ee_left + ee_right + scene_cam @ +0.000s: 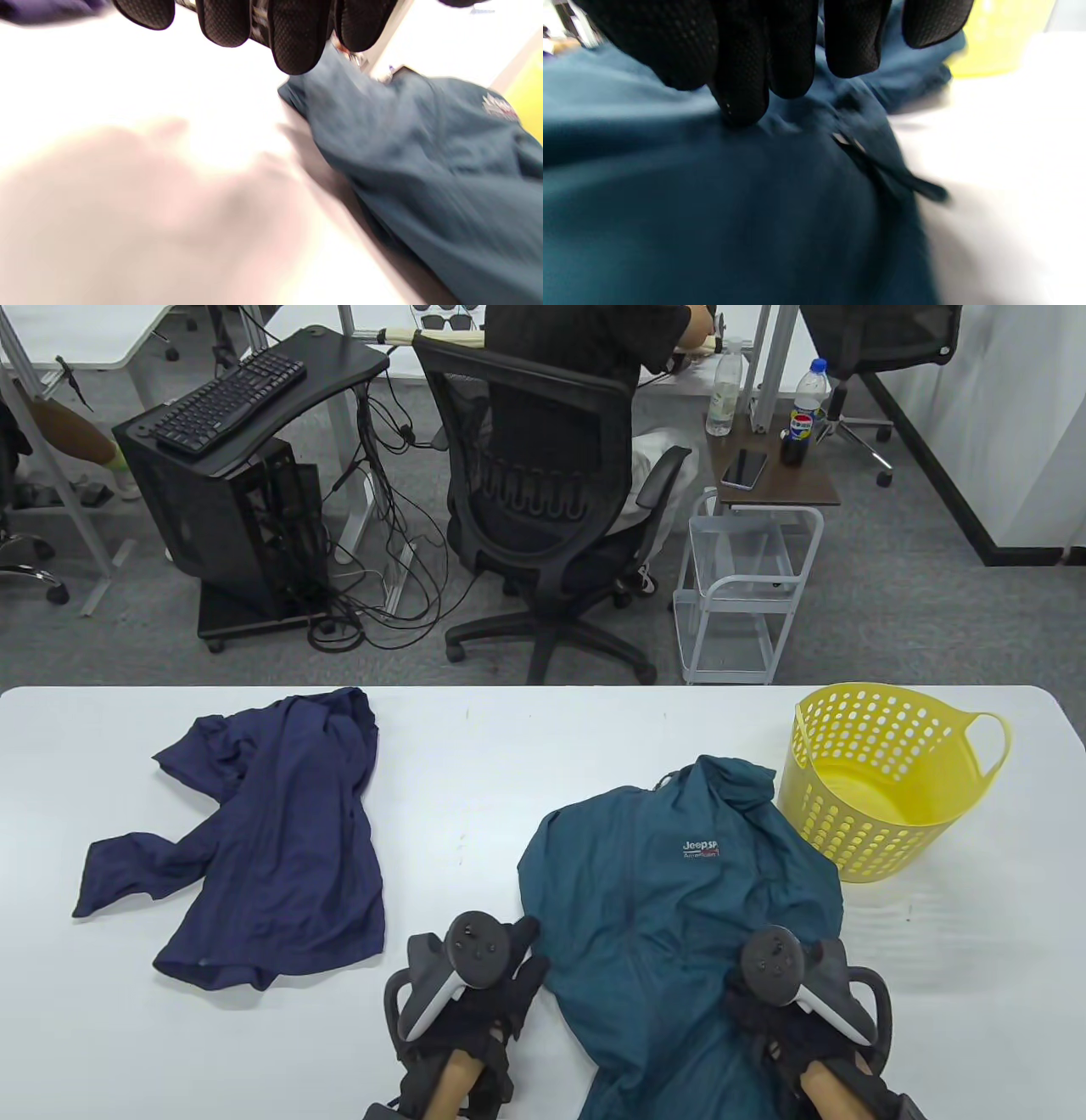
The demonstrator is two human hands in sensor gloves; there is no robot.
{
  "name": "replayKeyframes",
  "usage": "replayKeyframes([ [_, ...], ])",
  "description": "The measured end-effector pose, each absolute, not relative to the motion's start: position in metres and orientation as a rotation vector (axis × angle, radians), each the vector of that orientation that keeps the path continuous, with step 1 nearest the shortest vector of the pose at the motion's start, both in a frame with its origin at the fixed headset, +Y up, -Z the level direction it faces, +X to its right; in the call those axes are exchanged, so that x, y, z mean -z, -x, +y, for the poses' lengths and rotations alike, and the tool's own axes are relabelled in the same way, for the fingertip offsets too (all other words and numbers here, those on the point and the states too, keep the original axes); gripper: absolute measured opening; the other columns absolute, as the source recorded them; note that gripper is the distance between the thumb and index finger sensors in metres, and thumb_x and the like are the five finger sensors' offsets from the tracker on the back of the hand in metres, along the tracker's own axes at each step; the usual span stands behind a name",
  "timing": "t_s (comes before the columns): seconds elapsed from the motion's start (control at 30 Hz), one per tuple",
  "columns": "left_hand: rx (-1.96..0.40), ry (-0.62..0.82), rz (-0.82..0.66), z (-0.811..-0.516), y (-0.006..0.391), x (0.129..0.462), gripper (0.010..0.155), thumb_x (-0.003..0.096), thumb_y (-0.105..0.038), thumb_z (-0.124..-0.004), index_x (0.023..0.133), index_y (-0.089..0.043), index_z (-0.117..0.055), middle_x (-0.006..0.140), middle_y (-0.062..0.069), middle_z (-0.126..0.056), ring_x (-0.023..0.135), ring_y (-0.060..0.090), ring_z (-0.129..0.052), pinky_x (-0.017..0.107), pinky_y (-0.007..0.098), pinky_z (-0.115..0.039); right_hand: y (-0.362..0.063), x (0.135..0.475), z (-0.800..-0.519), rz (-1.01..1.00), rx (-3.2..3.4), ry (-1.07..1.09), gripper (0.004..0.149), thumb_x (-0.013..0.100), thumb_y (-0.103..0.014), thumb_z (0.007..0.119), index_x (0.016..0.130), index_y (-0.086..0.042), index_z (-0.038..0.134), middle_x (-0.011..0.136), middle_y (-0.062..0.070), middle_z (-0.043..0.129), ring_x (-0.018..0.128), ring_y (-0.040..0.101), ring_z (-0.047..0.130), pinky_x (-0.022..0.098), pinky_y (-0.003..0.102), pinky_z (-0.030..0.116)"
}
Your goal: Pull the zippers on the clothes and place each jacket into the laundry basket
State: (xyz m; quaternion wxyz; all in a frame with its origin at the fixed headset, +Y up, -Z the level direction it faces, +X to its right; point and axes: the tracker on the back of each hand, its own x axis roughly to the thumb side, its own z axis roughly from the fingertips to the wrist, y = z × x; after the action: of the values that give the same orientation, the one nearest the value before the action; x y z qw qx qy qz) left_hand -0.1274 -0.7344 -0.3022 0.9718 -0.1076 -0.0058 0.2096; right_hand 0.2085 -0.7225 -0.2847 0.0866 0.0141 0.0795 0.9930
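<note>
The right hand (785, 984) rests on the teal jacket (670, 916) at lower centre, fingertips (742, 101) touching cloth, gripping nothing I can see; the left hand (475, 976) hangs slack and empty beside its hem; I judge the zipping step barely begun, the pull needing finding; two jackets, the navy jacket (271, 840) at left; one yellow laundry basket (882, 780), right.

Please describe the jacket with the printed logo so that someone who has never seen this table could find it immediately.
On the white table, look beside the yellow laundry basket at the right. The teal jacket lies just left of it, under the right hand. Unlike the navy jacket further left, it bears a small white chest logo.
</note>
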Motion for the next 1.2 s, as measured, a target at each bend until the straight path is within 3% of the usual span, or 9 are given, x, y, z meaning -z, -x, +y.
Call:
replayKeyframes([
  [0.2, -0.375, 0.145, 0.097, -0.734, 0.157, 0.308, 0.063, 0.0392, -0.062, -0.063, 0.098, -0.041, -0.068, 0.106, -0.007, -0.079, 0.101, 0.035, -0.066, 0.067, 0.063, -0.058, -0.141, 0.294, -0.684, 0.1, -2.848, -0.196, 0.049, 0.049, -0.05, 0.08, 0.094, -0.029, 0.084, 0.11, -0.001, 0.079, 0.099, 0.041, 0.071, 0.069, 0.061, 0.058],
  [0.37, -0.341, 0.151, 0.112, -0.736, 0.161, 0.31, 0.062, 0.0391, -0.062, -0.063, 0.097, -0.041, -0.07, 0.105, -0.007, -0.08, 0.1, 0.035, -0.067, 0.067, 0.063, -0.058, -0.089, 0.318, -0.678, 0.101, -2.831, -0.173, 0.052, 0.05, -0.054, 0.077, 0.097, -0.031, 0.08, 0.11, 0.0, 0.079, 0.099, 0.041, 0.071, 0.068, 0.06, 0.06],
  [0.57, -0.368, 0.18, 0.12, -0.74, 0.166, 0.312, 0.062, 0.0393, -0.061, -0.063, 0.097, -0.04, -0.071, 0.104, -0.006, -0.081, 0.1, 0.036, -0.068, 0.067, 0.063, -0.058, -0.054, 0.366, -0.718, 0.181, -2.942, 0.004, 0.062, 0.049, -0.059, 0.076, 0.103, -0.031, 0.07, 0.114, 0.0, 0.071, 0.097, 0.04, 0.074, 0.067, 0.056, 0.064],
  [0.8, -0.374, 0.198, 0.126, -0.742, 0.168, 0.313, 0.062, 0.0393, -0.061, -0.063, 0.096, -0.039, -0.072, 0.103, -0.006, -0.083, 0.099, 0.036, -0.069, 0.067, 0.063, -0.058, -0.038, 0.385, -0.76, 0.415, -3.041, 0.077, 0.086, 0.042, -0.076, 0.074, 0.112, -0.032, 0.048, 0.113, -0.002, 0.071, 0.093, 0.04, 0.078, 0.067, 0.055, 0.065],
  [0.87, -0.372, 0.199, 0.121, -0.742, 0.167, 0.313, 0.062, 0.0394, -0.061, -0.063, 0.096, -0.039, -0.072, 0.103, -0.006, -0.083, 0.099, 0.036, -0.069, 0.067, 0.063, -0.058, -0.034, 0.385, -0.765, 0.379, -3.142, 0.102, 0.079, 0.044, -0.065, 0.083, 0.11, -0.038, 0.05, 0.111, -0.008, 0.066, 0.091, 0.035, 0.078, 0.069, 0.053, 0.064],
  [0.93, -0.365, 0.202, 0.115, -0.743, 0.165, 0.312, 0.062, 0.0393, -0.061, -0.063, 0.096, -0.039, -0.073, 0.103, -0.006, -0.084, 0.099, 0.036, -0.069, 0.067, 0.063, -0.058, -0.036, 0.385, -0.762, 0.244, -3.195, 0.12, 0.057, 0.049, -0.052, 0.083, 0.103, -0.044, 0.065, 0.103, -0.015, 0.077, 0.083, 0.026, 0.089, 0.067, 0.049, 0.068],
  [1.0, -0.358, 0.204, 0.108, -0.743, 0.162, 0.312, 0.062, 0.0393, -0.061, -0.063, 0.096, -0.038, -0.073, 0.103, -0.005, -0.084, 0.099, 0.036, -0.069, 0.067, 0.063, -0.058, -0.043, 0.385, -0.757, 0.18, -3.135, 0.129, 0.043, 0.051, -0.048, 0.08, 0.094, -0.044, 0.079, 0.091, -0.016, 0.091, 0.073, 0.022, 0.097, 0.064, 0.048, 0.072],
  [1.2, -0.348, 0.223, 0.074, -0.745, 0.152, 0.311, 0.062, 0.0394, -0.061, -0.063, 0.096, -0.038, -0.073, 0.101, -0.006, -0.086, 0.099, 0.036, -0.07, 0.067, 0.063, -0.059, -0.093, 0.381, -0.732, 0.141, -2.619, 0.104, 0.038, 0.05, -0.044, 0.082, 0.087, -0.039, 0.087, 0.077, -0.013, 0.099, 0.061, 0.017, 0.103, 0.058, 0.045, 0.078],
])
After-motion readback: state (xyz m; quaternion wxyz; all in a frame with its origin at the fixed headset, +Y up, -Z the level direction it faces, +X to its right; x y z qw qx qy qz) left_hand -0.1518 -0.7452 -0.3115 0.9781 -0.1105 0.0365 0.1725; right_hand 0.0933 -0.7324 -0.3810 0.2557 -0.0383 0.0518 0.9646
